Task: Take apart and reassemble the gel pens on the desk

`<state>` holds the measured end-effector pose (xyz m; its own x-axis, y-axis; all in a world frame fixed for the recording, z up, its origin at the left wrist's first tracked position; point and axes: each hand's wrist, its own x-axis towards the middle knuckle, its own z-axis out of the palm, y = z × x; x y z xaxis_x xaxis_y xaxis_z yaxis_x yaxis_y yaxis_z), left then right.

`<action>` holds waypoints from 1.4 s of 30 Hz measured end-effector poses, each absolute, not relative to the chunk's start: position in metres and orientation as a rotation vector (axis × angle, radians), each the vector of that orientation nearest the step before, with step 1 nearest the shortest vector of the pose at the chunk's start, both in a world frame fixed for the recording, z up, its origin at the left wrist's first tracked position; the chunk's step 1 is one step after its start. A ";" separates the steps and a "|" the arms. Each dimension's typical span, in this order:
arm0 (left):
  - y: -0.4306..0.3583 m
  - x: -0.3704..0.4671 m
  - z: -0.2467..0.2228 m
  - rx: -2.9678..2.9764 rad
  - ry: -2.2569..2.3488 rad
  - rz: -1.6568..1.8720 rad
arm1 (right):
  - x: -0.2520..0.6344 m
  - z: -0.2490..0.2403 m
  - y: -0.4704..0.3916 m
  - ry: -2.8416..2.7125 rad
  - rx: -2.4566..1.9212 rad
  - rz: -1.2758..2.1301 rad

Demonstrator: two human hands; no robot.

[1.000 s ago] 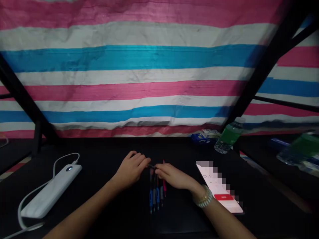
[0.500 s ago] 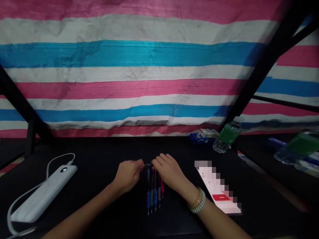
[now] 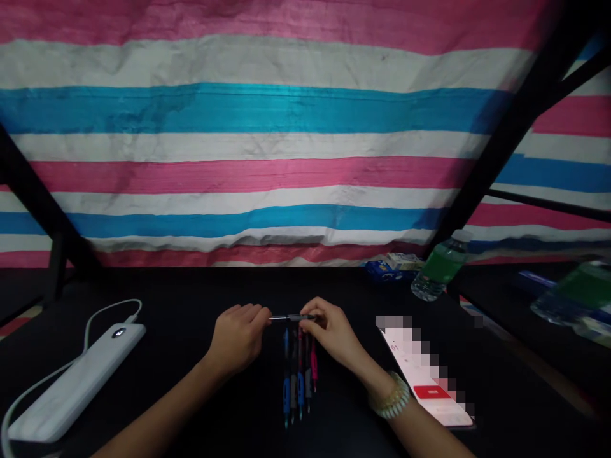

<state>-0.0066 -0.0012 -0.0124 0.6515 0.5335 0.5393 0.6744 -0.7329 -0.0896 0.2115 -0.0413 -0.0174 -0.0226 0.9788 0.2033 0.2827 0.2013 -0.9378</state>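
A dark pen (image 3: 286, 317) lies level between my two hands, above the tops of a row of pens. My left hand (image 3: 240, 337) is closed around its left end. With thumb and fingers, my right hand (image 3: 329, 327) pinches the other end. Just below, several pens lie side by side on the black table: a blue pen (image 3: 286, 394) at the left, grey and blue ones in the middle, and a pink pen (image 3: 314, 369) at the right, close to my right hand. A beaded bracelet (image 3: 394, 395) circles my right wrist.
At the left lies a white power bank (image 3: 79, 381) with a white cable (image 3: 88, 331). A lit phone (image 3: 429, 388) rests right of my right arm. Farther back stand a green-labelled bottle (image 3: 440, 267) and a blue packet (image 3: 382, 271). A striped sheet (image 3: 267, 146) hangs behind the table.
My hands have moved apart, so more of the pen between them shows. The right hand's fingers have shifted from lying over it to a pinch at its end.
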 end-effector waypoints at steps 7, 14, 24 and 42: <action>0.000 -0.006 -0.013 -2.549 -0.996 -0.732 | 0.213 -0.022 -0.036 -1.307 -1.214 1.240; 0.001 -0.008 -0.013 -2.544 -1.026 -0.717 | 0.214 -0.016 -0.038 -1.182 -1.211 1.373; 0.002 -0.006 -0.015 -2.627 -1.056 -0.912 | 0.215 -0.023 -0.036 -1.171 -1.152 1.405; 0.015 0.002 -0.032 -3.120 -2.012 -2.580 | 0.216 -0.021 -0.037 -1.068 -1.058 1.233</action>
